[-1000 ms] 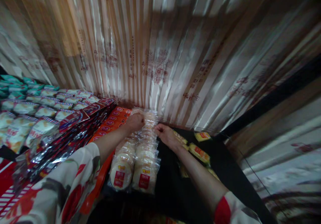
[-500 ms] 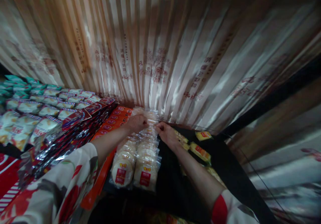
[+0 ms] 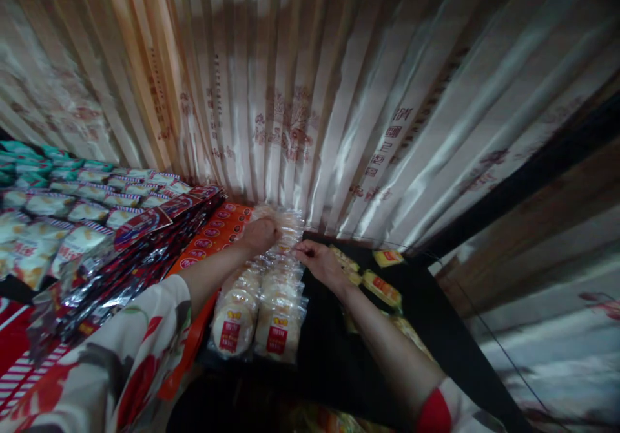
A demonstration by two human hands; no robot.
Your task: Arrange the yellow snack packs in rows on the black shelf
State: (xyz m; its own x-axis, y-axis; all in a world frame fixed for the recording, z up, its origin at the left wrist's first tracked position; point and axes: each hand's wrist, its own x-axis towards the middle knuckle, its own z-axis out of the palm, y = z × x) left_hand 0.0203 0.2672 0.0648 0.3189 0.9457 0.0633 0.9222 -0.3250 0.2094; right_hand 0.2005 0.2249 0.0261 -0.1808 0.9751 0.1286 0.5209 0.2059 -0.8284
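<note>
Two rows of round rice crackers in clear wrappers with red labels run away from me, a left row (image 3: 233, 326) and a right row (image 3: 278, 329). My left hand (image 3: 261, 234) lies over the far part of the rows, its fingers curled in among the packets; what they hold is hidden. My right hand (image 3: 320, 262) is at the right edge of the right row. Its thumb and forefinger pinch together at the wrapper edge of a rice cracker packet (image 3: 289, 249).
An orange printed sheet (image 3: 213, 229) lies left of the rows. Beyond it are stacked dark red foil bags (image 3: 140, 252) and many white snack packets (image 3: 84, 245). Yellow packets (image 3: 382, 287) lie on the black surface (image 3: 334, 349) at right. A pleated curtain (image 3: 290, 64) hangs behind.
The view has shifted slightly. My right hand has come a little lower and closer to the right row, its fingertips now at a wrapper edge. My left hand stays over the far packets.
</note>
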